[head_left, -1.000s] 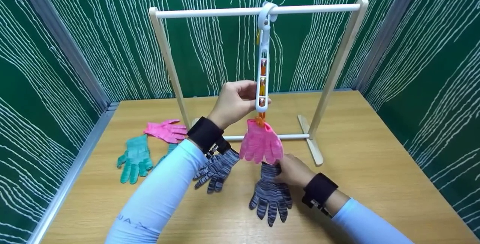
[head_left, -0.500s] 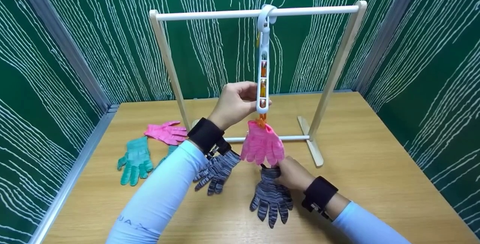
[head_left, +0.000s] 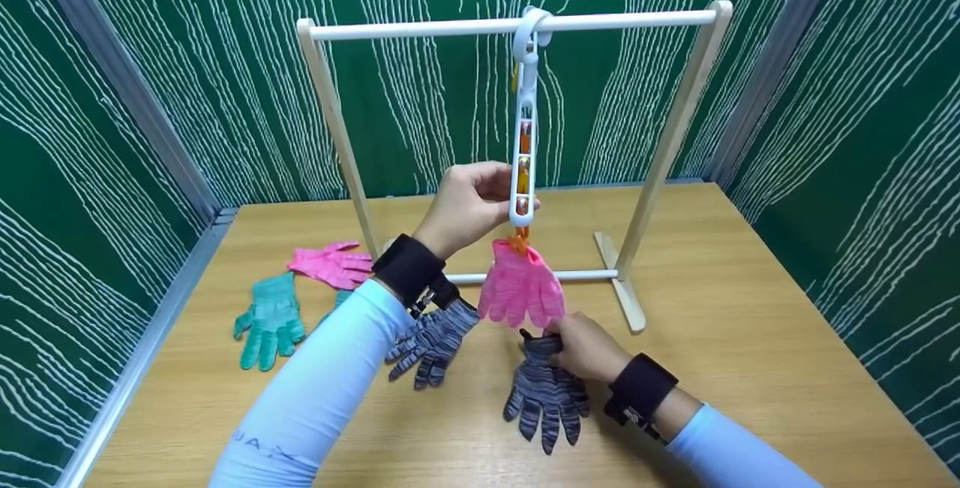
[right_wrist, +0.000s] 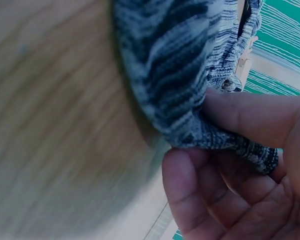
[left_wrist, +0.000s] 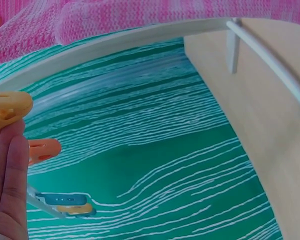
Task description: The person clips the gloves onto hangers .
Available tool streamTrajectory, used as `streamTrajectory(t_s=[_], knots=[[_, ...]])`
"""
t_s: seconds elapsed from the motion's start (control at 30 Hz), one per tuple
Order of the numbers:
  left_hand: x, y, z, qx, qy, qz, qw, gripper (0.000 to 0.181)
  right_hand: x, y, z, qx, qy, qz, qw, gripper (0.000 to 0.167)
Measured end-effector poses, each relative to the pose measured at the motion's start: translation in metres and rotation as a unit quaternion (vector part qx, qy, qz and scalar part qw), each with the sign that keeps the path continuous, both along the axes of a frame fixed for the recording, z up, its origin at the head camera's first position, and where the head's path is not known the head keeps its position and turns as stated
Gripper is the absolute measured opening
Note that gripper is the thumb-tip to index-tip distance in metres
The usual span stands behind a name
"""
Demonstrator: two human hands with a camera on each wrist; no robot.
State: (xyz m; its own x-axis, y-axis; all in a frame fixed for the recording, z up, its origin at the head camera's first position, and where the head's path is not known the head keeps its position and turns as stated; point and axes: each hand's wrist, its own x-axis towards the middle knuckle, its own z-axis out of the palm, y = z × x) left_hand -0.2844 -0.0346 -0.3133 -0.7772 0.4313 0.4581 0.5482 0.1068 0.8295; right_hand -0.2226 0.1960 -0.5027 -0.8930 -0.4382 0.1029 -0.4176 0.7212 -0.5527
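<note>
In the head view a white clip hanger [head_left: 523,173] with orange and yellow clips hangs edge-on from the rack's top bar. My left hand [head_left: 466,201] holds the hanger near its lower end, its fingers partly hidden behind it. In the left wrist view a yellow clip [left_wrist: 10,107] is at the fingertips. A pink glove [head_left: 523,285] hangs fingers down from an orange clip [head_left: 519,239]. Below it, my right hand [head_left: 592,345] grips a dark grey striped glove [head_left: 546,390] by its cuff. The right wrist view shows thumb and fingers pinching the knit fabric [right_wrist: 175,75].
A wooden rack [head_left: 510,26] stands on the table [head_left: 750,368]. Another grey striped glove [head_left: 435,345] lies beneath my left forearm. To the left lie a pink glove [head_left: 331,264], a green glove [head_left: 271,321] and part of another green one [head_left: 337,302].
The grey striped glove in my right hand has shifted slightly down and to the right, showing more of its cuff. My left hand stays at the hanger.
</note>
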Motion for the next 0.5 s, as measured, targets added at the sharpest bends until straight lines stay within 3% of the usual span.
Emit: streamTrajectory(t_s=[0.2, 0.5], knots=[[-0.0003, -0.0015, 0.0010, -0.006, 0.008, 0.008, 0.9999, 0.032, -0.0006, 0.0007, 0.0020, -0.005, 0.017, -0.004, 0.9998, 0.024], [0.0007, -0.0027, -0.0003, -0.001, 0.005, 0.003, 1.0000, 0.032, -0.0004, 0.0025, 0.0055, -0.043, -0.002, -0.032, 0.9986, 0.024]])
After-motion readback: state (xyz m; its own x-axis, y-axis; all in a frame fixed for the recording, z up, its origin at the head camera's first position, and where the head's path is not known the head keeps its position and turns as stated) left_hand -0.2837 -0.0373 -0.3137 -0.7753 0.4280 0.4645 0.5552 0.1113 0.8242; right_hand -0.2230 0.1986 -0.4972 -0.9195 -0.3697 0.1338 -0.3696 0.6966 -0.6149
